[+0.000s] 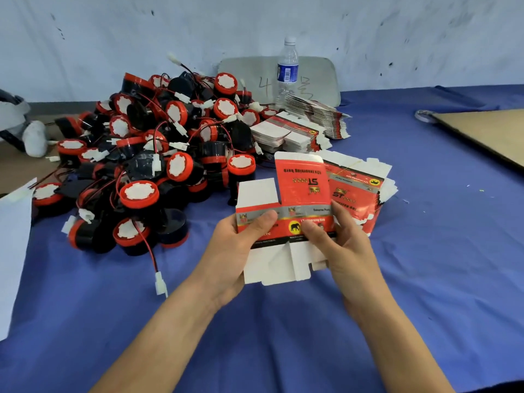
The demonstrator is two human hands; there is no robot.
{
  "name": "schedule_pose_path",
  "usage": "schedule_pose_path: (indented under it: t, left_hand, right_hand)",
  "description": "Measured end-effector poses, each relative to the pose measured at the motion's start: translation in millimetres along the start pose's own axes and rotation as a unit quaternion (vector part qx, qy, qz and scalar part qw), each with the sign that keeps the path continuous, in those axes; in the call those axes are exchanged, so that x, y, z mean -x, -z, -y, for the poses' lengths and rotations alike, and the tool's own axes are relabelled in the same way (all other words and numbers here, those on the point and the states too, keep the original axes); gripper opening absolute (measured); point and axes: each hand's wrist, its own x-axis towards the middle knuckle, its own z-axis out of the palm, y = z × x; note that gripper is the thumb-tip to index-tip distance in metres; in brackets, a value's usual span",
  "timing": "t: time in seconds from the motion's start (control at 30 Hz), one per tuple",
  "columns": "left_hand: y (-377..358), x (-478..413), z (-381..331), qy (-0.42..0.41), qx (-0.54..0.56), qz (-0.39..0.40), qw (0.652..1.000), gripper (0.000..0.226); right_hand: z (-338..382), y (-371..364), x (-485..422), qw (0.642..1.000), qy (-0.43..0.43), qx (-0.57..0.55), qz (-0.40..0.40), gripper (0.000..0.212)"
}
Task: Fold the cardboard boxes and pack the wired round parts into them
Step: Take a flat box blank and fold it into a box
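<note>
Unfolded cardboard box is held above the blue table cover, near frame centre. Left hand grips its nine o'clock edge, thumb curled over the printed face. Right hand pinches the three o'clock edge, thumb on top. White flaps project at twelve and six o'clock. Pile of wired round parts lies at ten o'clock of the box. Flat box stacks sit at twelve o'clock, water bottle beyond.
</note>
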Motion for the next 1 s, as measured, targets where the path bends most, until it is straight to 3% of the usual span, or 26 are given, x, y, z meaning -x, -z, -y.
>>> schedule_pose_path:
  t: [0.1,0.2,0.27,0.33,0.47,0.57,0.7,0.83,0.9,1.0]
  left_hand:
    - [-2.3,-0.4,-0.5,-0.072,-0.089,0.007,0.993,0.051]
    - [-10.2,-1.0,3.9,-0.085,-0.149,0.037,0.984,0.098]
    - [-17.6,-4.0,7.8,-0.103,-0.185,0.009,0.977,0.124]
    - [-20.2,-7.2,14.3,-0.151,-0.272,-0.025,0.950,0.135]
    - [-21.4,-2.7,18.6,-0.172,-0.358,-0.082,0.914,0.121]
    - [-21.2,-0.2,13.8,-0.162,-0.294,-0.059,0.940,0.119]
    - [-19.0,4.8,8.9,-0.149,-0.198,-0.043,0.968,0.115]
    - [-24.1,13.9,9.6,-0.126,-0.149,-0.018,0.981,0.112]
    - [-26.9,16.8,9.9,-0.119,-0.133,-0.003,0.984,0.111]
    - [-27.3,18.7,11.3,-0.119,-0.129,0.001,0.984,0.107]
  right_hand:
    - [5.2,-1.2,4.7,0.998,-0.012,0.026,0.057,0.060]
    - [6.0,-6.6,10.6,0.994,-0.012,0.003,0.112,0.056]
    - [6.3,-11.8,16.4,0.989,-0.027,-0.028,0.144,0.047]
    - [5.0,-16.2,20.8,0.984,-0.059,-0.055,0.160,0.048]
    - [3.5,-14.7,25.1,0.981,-0.086,-0.087,0.150,0.053]
    - [9.5,-12.0,23.8,0.976,-0.072,-0.130,0.157,0.048]
    - [12.5,-11.5,15.0,0.983,-0.055,-0.151,0.085,0.036]
    - [7.6,-14.2,9.5,0.990,-0.065,-0.125,0.019,0.057]
    - [7.6,-15.9,9.2,0.993,-0.057,-0.104,0.013,0.073]
    - [8.6,-17.0,12.2,0.993,-0.049,-0.104,0.018,0.077]
